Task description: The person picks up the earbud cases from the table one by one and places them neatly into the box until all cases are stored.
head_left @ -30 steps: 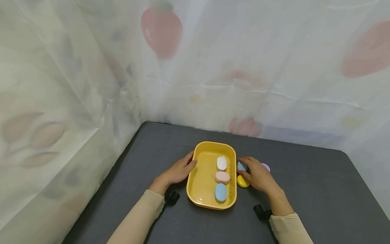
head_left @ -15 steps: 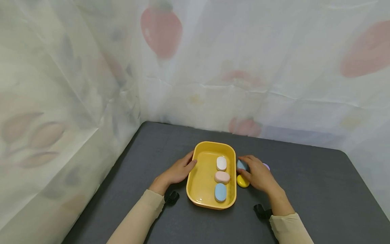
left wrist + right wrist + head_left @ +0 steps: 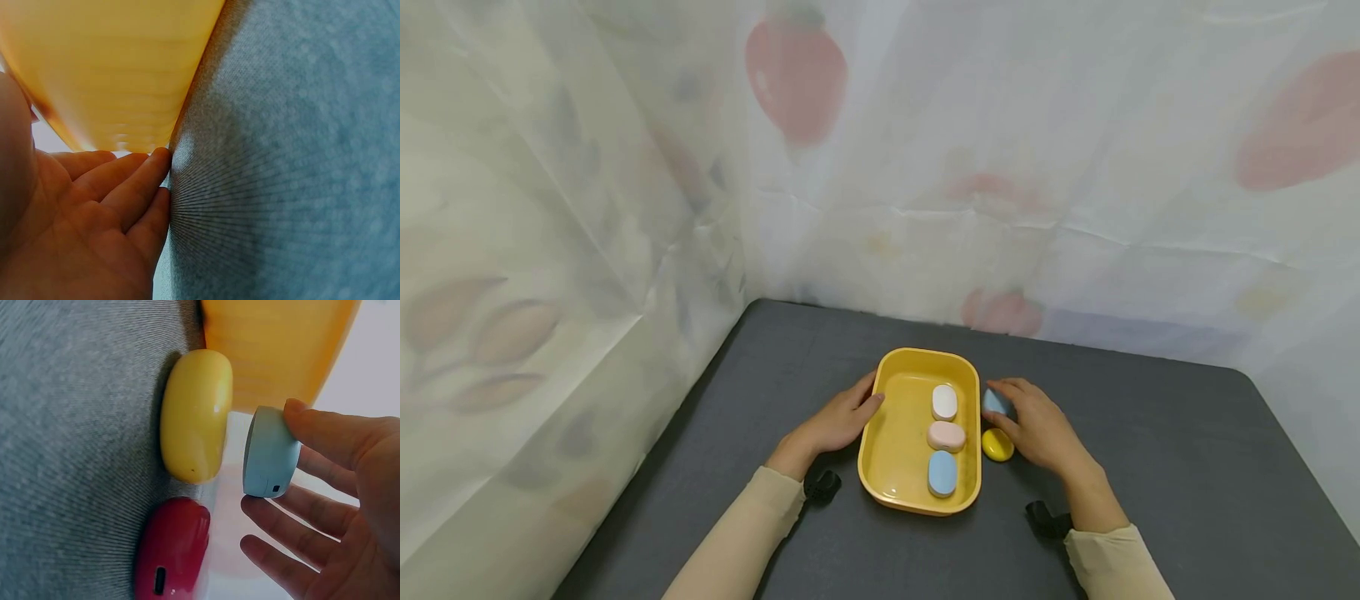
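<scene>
Three rounded pieces [image 3: 947, 436] share a yellow tray [image 3: 895, 467]. Left fingers [image 3: 134, 190] hold its left side; right fingers [image 3: 322, 510] pinch a grey-blue piece [image 3: 272, 453].

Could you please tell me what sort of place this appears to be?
Probably a small makeshift work corner indoors: a dark table, pale printed sheets hanging behind and to its left, and a yellow tray on it.
</scene>
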A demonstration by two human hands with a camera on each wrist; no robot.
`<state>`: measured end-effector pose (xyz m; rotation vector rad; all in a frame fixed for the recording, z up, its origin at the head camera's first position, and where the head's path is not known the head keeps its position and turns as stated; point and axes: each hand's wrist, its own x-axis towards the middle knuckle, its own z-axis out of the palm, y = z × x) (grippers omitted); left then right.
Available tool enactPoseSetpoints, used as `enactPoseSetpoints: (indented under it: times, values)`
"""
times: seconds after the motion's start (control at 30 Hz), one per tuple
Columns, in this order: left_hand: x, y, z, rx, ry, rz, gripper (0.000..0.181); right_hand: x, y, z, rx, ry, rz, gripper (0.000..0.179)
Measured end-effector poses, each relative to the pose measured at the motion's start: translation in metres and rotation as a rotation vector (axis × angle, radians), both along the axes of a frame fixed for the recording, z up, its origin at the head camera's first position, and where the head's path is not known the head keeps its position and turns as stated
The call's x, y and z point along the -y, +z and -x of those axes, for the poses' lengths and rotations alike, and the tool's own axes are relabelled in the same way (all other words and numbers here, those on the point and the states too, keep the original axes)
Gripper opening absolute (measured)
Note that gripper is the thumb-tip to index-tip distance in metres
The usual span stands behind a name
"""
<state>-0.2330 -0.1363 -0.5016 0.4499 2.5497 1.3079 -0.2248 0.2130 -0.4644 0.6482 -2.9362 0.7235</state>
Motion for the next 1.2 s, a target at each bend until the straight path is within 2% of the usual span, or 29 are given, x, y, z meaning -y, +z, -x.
enactPoseSetpoints:
  times: [0.33,1.2]
  values:
    - [0.001,0.003,-0.002,0.007,-0.013,-0.008,0.060,-0.001,0.006,0.000,-0.005,0.003,0.015,0.055]
    - [0.000,0.003,-0.001,0.008,-0.005,-0.003,0.059,0.000,0.025,-0.009,-0.012,-0.010,0.026,0.055]
